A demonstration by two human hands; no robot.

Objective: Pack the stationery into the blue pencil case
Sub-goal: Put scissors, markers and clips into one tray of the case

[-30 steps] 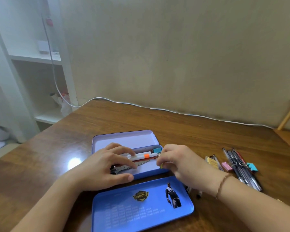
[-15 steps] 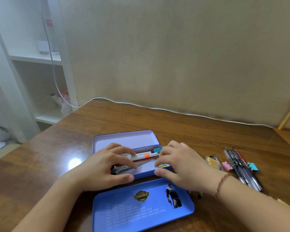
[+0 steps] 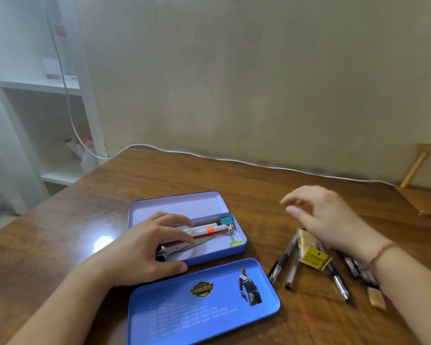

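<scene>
The blue pencil case (image 3: 237,247) lies open on the table, its printed lid (image 3: 202,302) lying separately in front. Inside are a white pen with an orange band (image 3: 204,229), scissors (image 3: 184,246), a teal binder clip (image 3: 226,221) and a small green clip (image 3: 235,242). My left hand (image 3: 147,247) rests on the case's left end, fingers over the pen and scissors, thumb against the front wall. My right hand (image 3: 326,217) hovers empty with relaxed fingers above the loose pens (image 3: 288,260) and a yellow-wrapped eraser (image 3: 310,252) on the right.
A white cable (image 3: 209,156) runs along the table's back edge by the wall. A wooden frame (image 3: 423,185) stands at the far right. White shelves (image 3: 47,95) stand left of the table. More pens (image 3: 356,267) lie under my right wrist.
My right hand has left the case's right end and moved right and up, over the loose pens. The green clip now lies in the case. My left hand stays put.
</scene>
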